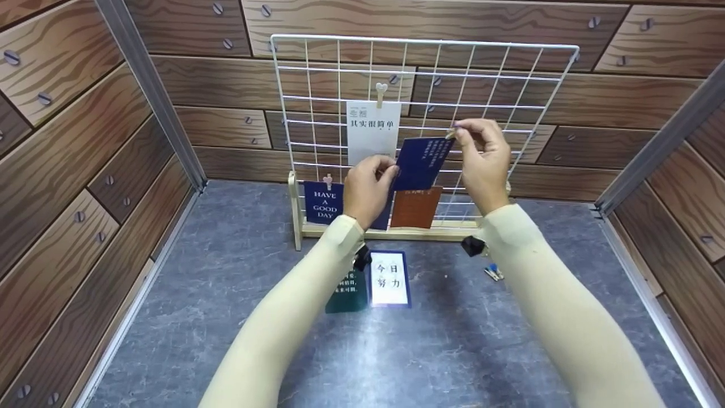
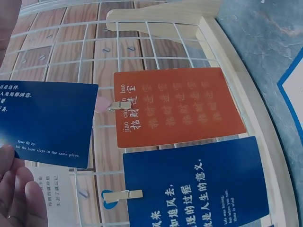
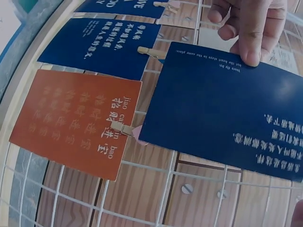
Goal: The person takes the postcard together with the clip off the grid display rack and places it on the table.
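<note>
In the head view my left hand pinches the left edge of a dark blue card with white print, its thumb on the card's face. My right hand is at the card's upper right corner, pinching a small wooden clothespin there. The card is held tilted in front of a white wire grid. Below it hangs an orange card with a pink-heart clothespin. Another blue card hangs beside it with a blue-heart clothespin. In the right wrist view, the right hand is almost wholly out of frame.
On the grid also hang a white card and a "HAVE A GOOD DAY" card. A blue-bordered white card and a green card lie on the grey tabletop. Loose clothespins lie to the right.
</note>
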{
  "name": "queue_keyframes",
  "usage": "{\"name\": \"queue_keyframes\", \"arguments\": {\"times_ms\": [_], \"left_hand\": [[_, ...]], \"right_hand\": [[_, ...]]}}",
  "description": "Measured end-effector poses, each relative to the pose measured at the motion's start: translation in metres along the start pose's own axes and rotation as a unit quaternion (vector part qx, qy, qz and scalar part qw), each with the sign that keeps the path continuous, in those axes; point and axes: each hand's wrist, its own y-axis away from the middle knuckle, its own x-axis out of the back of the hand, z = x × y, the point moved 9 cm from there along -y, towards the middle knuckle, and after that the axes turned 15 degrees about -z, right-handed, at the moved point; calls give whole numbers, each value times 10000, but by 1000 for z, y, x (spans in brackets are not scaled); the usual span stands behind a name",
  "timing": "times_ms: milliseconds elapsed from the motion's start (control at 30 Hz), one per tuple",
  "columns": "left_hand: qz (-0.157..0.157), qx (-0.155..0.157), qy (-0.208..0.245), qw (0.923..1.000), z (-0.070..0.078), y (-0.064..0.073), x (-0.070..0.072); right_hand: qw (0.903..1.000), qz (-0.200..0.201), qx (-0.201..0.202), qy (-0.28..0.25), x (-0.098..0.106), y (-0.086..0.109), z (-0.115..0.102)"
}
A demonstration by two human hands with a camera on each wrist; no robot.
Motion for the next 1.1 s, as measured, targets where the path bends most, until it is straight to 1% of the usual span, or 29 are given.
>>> {"name": "queue_keyframes", "arguments": {"times_ms": [167,267,367,533,667,767,867,1000,1100], "left_hand": [[62,-225,333,9992,-3,17,2],[115,-375,361,9986,-4,27,3],[88,-407,472,9980,-8,37,3],[-68,-456,746,9961,-16,55,1],[-194,-568,821,9948,-26,70,0],[-277,-650,829,9941,-38,81,-1],[-333,-587,950,9932,-55,91,-2],[-348,-285,1341,9899,-83,101,-2],[-327,-80,1512,9879,-103,109,0]], "right_hand": [[9997,-247,88,-34,3,20,-7],[9994,-347,62,-35,5,35,-7],[9991,-418,69,-65,7,52,-5],[9988,-444,200,72,17,80,4],[9986,-476,198,120,25,102,18],[9985,-534,76,86,31,118,32],[9984,-512,-223,59,37,134,46],[9957,-404,-753,366,48,152,69],[9899,-394,-1136,751,54,166,87]]}}
